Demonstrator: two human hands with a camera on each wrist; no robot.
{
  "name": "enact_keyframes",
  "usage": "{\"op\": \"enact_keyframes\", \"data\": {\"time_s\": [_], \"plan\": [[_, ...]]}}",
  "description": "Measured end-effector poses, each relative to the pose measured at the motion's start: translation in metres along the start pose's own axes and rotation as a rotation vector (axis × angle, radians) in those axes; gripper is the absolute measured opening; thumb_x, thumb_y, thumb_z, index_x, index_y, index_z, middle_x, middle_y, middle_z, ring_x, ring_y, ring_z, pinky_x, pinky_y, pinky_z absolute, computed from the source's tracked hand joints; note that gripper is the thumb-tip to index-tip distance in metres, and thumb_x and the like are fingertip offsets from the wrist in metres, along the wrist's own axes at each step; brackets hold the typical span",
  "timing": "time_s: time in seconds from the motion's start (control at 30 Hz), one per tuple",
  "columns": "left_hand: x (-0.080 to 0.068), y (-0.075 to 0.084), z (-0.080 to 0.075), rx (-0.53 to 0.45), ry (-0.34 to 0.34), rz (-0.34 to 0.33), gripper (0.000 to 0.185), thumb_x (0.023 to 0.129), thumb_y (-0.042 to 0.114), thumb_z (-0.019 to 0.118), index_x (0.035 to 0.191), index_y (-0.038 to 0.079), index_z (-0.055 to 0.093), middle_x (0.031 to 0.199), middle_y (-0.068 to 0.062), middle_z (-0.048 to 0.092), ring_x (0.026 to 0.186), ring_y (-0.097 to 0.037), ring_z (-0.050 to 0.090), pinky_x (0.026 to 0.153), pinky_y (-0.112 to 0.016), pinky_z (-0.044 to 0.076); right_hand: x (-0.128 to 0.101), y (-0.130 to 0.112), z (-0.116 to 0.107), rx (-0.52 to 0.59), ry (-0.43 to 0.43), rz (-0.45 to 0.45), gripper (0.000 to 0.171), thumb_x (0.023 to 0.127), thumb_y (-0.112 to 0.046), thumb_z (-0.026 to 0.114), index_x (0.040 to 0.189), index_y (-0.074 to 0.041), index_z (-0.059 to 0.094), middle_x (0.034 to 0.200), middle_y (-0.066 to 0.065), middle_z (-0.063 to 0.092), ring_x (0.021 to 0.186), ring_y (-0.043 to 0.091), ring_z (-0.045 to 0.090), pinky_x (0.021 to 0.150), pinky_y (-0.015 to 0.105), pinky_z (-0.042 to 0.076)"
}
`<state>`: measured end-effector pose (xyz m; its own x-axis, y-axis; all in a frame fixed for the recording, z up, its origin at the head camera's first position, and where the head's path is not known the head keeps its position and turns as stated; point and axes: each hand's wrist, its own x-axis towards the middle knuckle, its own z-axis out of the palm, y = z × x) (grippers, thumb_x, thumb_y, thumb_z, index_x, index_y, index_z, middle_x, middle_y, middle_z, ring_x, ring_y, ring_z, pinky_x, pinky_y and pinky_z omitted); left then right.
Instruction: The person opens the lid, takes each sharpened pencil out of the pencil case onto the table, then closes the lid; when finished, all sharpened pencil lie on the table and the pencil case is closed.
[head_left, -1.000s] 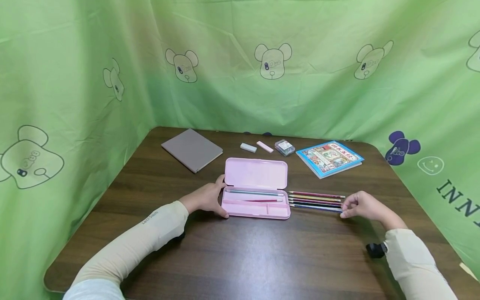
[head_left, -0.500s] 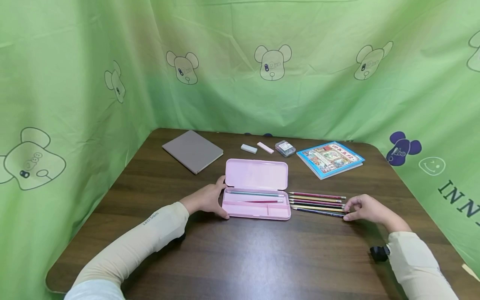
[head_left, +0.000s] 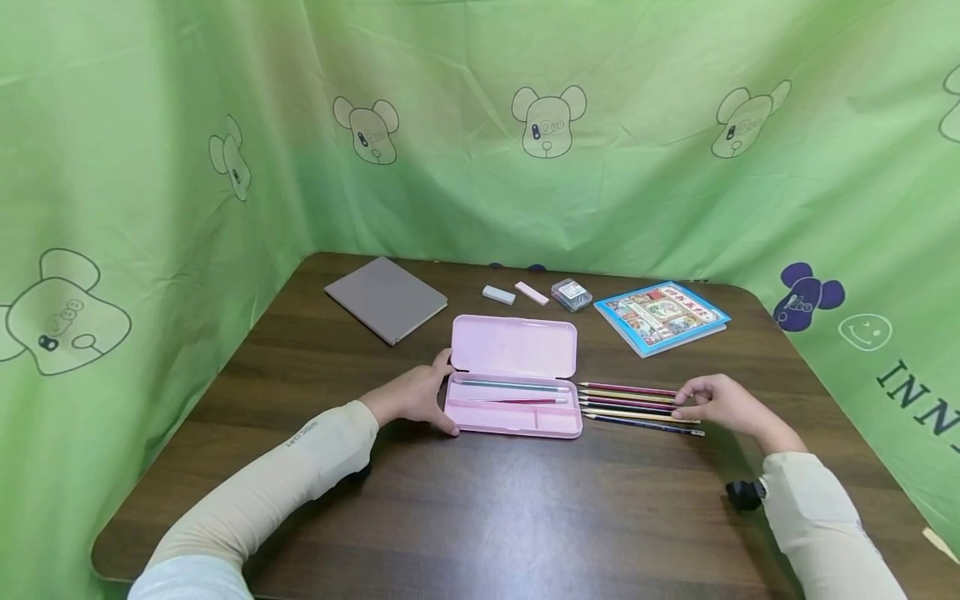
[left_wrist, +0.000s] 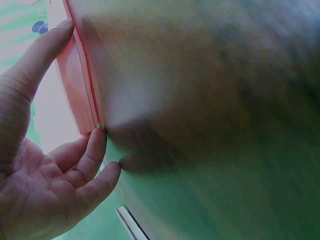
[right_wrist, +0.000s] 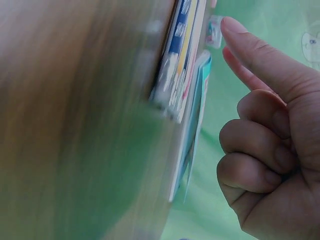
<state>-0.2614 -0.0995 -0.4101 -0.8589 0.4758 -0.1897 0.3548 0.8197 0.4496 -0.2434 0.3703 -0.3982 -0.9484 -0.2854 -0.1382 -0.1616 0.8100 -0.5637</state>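
1. Head: the left hand (head_left: 408,396) grips its end of the open case (head_left: 487,418), thumb in front; pencils (head_left: 630,406) lie on the surface (head_left: 480,508) between case and right hand (head_left: 727,407).
2. Left wrist: thumb and a fingertip touch the case.
3. Right wrist: thumb and index finger extend, the other fingers curl, holding nothing; pencils near the fingertips.
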Motion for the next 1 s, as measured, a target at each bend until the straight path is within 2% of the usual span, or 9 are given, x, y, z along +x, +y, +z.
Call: {"op": "enact_keyframes", "data": {"time_s": [0.23, 0.57, 0.8, 1.0], "plan": [[0.000, 0.000, -0.001, -0.008, 0.000, 0.021, 0.119, 0.057, 0.044, 0.086, 0.143, 0.005, 0.014, 0.131, -0.011, 0.053, 0.116, -0.025, 0.052, 0.100, -0.038, 0.039, 0.022, -0.016, 0.010, 0.036, -0.028, -0.058, 0.021, 0.077, -0.021, 0.075, 0.085, -0.003, 0.067, 0.058, -0.003, 0.053, 0.052, 0.002, 0.038, 0.051, 0.022, 0.036], [-0.001, 0.000, -0.001, 0.001, -0.001, 0.006, 0.120, 0.056, 0.045, 0.085, 0.143, 0.005, 0.013, 0.130, -0.011, 0.054, 0.116, -0.025, 0.053, 0.100, -0.037, 0.040, 0.053, -0.050, 0.024, 0.003, -0.033, -0.123, 0.020, 0.077, -0.023, 0.074, 0.087, -0.007, 0.068, 0.055, -0.005, 0.039, 0.052, 0.007, 0.034, 0.052, 0.024, 0.032], [-0.002, 0.002, -0.002, 0.006, 0.000, 0.000, 0.120, 0.056, 0.045, 0.085, 0.143, 0.004, 0.014, 0.126, -0.013, 0.056, 0.115, -0.025, 0.053, 0.099, -0.038, 0.040, 0.069, -0.070, 0.040, 0.074, -0.076, -0.153, 0.019, 0.075, -0.020, 0.076, 0.085, -0.007, 0.068, 0.053, -0.005, 0.038, 0.050, 0.008, 0.033, 0.050, 0.024, 0.031], [-0.002, 0.003, -0.002, 0.004, -0.004, 0.004, 0.118, 0.057, 0.044, 0.085, 0.143, 0.005, 0.015, 0.126, -0.014, 0.055, 0.115, -0.026, 0.053, 0.100, -0.038, 0.039, 0.080, -0.085, 0.055, 0.074, -0.123, -0.235, 0.014, 0.076, -0.019, 0.075, 0.084, -0.008, 0.069, 0.051, -0.007, 0.037, 0.047, 0.006, 0.031, 0.047, 0.022, 0.029]]}}
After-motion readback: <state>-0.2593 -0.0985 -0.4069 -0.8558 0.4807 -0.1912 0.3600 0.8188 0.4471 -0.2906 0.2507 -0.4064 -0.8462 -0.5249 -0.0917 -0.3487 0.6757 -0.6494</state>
